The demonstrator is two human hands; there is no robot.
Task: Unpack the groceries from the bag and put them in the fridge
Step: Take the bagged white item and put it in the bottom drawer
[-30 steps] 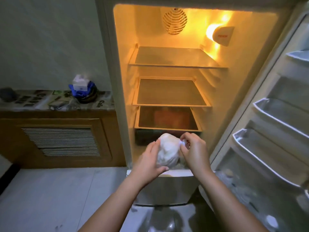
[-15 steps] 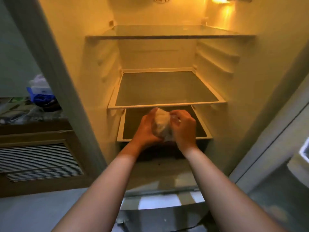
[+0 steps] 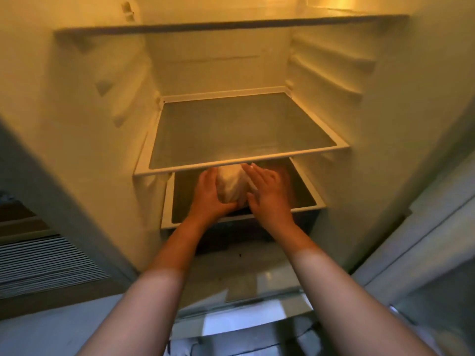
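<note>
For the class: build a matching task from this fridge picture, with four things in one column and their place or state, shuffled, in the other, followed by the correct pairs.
Things
1. white wrapped bundle
2. left hand
3. right hand
4. middle shelf

Places or states
A. bare, just above the hands
B. fingers straight against the bundle's right side
C. between both hands, over the lowest shelf
D. cups the bundle, thumb curled under it

Pairs: 1-C, 2-D, 3-B, 4-A

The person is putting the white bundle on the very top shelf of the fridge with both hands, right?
Not the top shelf. The head view shows both hands, left hand and right hand, putting the white bundle on the lowest shelf, under the middle shelf.
</note>
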